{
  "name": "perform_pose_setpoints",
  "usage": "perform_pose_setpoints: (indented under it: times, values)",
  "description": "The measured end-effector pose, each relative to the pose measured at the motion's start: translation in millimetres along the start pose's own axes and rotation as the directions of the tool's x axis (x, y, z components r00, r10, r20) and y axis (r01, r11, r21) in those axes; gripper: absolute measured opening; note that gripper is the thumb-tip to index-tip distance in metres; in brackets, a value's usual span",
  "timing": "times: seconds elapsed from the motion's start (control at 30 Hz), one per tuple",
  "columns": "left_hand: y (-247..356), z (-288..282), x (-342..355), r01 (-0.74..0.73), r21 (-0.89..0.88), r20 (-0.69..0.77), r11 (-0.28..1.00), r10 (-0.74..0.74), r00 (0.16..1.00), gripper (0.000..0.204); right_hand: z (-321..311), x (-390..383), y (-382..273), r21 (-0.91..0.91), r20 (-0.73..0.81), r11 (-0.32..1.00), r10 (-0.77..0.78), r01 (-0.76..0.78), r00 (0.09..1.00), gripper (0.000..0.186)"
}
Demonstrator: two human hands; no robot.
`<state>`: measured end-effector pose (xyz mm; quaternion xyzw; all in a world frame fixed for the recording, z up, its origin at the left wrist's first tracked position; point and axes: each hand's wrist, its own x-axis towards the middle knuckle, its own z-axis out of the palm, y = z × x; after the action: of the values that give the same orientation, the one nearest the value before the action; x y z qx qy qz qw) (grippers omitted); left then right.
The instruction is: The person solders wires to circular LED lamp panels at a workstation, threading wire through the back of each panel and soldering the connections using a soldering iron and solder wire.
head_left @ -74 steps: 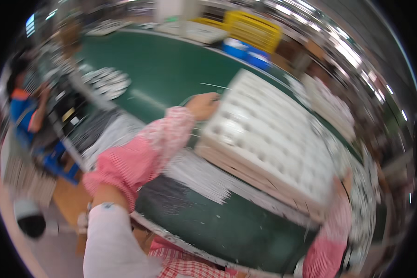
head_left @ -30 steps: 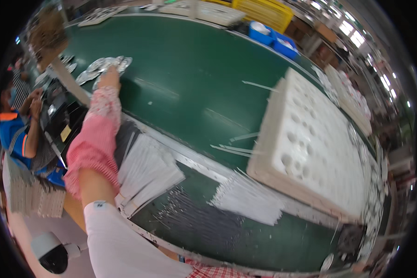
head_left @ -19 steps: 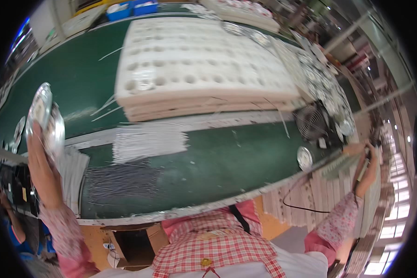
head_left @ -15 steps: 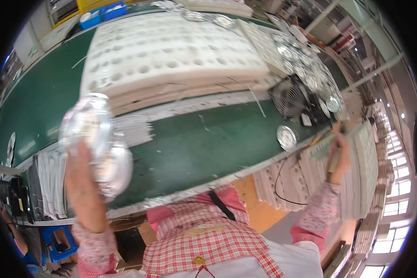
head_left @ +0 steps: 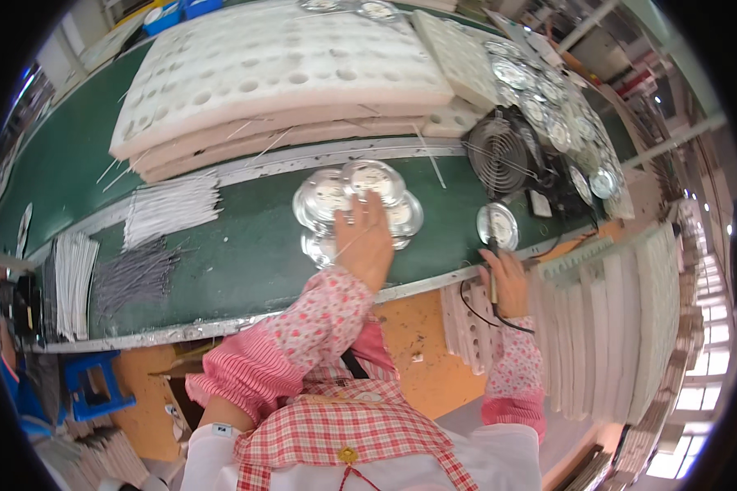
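We had a cluster of discs down on the near strip of the green worktop, overlapping one another, straight in front of us. Our left hand lay palm down on them, fingers outstretched and slightly parted. Our right hand was closed around a slim tool with a black cable, held at a lone disc near the edge.

So the cluster was laid out, by our judgement, but whether any disc in it had been worked on we could not tell. White wires and dark wires lay in bundles to the left, touched by neither hand. Many more discs were massed at the far right.

A fan stood beside the lone disc, and a thick stack of holed foam filled the back of the worktop. Around us, foam sheets stood on edge at the right, windows showed beyond, and a blue stool stood lower left.
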<state>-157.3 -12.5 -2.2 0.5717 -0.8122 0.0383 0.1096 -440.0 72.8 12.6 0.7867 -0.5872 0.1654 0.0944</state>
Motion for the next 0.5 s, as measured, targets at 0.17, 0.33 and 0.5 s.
perform_pose_setpoints:
  times: [0.17, 0.33, 0.5]
  values:
    - [-16, -36, -1, -0.164, -0.306, 0.066, 0.938, 0.192, 0.979, 0.085, 4, -13, 31, -0.15, 0.0, 0.987, -0.058, 0.057, 0.998, 0.039]
    - [-81, -48, -37, -0.186, -0.339, 0.018, 0.922, 0.204, 0.979, 0.076, 15, 4, -30, -0.102, -0.229, 0.995, -0.041, 0.018, 0.973, 0.042]
    - [-59, -16, -45, -0.123, -0.502, -0.118, 0.856, 0.073, 0.99, 0.066, 33, 88, -118, 0.208, -0.313, 0.975, -0.003, 0.072, 0.95, 0.046]
